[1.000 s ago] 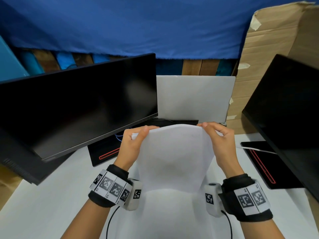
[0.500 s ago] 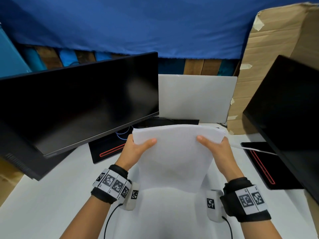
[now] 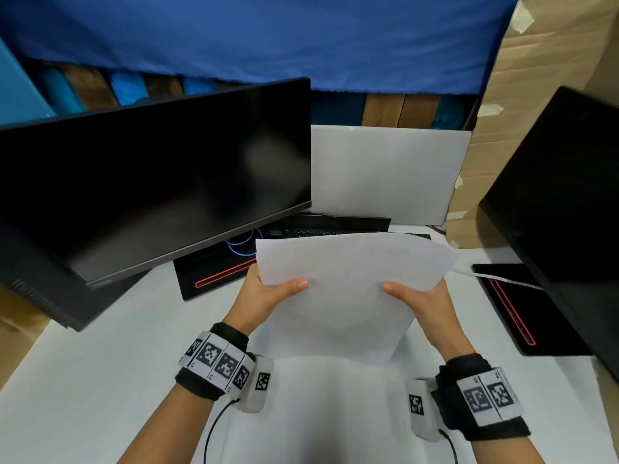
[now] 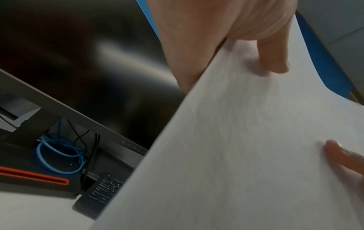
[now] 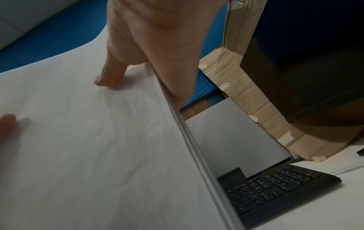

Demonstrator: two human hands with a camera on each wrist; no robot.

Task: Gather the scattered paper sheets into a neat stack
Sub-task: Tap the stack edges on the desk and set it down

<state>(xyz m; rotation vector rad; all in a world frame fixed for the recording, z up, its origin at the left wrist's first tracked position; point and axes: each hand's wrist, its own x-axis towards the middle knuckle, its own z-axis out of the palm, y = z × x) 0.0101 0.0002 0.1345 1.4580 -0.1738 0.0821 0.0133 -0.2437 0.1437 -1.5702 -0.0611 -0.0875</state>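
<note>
A bundle of white paper sheets (image 3: 345, 296) stands tilted on its lower edge above the white desk (image 3: 83, 380). My left hand (image 3: 268, 296) grips its left side, thumb on the front face, fingers behind. My right hand (image 3: 422, 299) grips the right side the same way. In the left wrist view the sheets (image 4: 246, 147) fill the right half, with my left thumb (image 4: 273, 57) pressed on them. The right wrist view shows the layered edge of the sheets (image 5: 189, 132) and my right thumb (image 5: 110, 73) on the face. More white paper (image 3: 318, 413) lies flat below the held bundle.
A dark monitor (image 3: 150, 182) leans at the left, another monitor (image 3: 562, 195) at the right. A black keyboard (image 5: 275, 186) lies behind the sheets. Black pads with red lines (image 3: 214, 276) (image 3: 522, 313) sit on both sides. A cardboard box (image 3: 536, 78) stands at the back right.
Both hands have slid down from the top corners of the sheets to their sides, and the bundle now stands lower with its top edge flatter.
</note>
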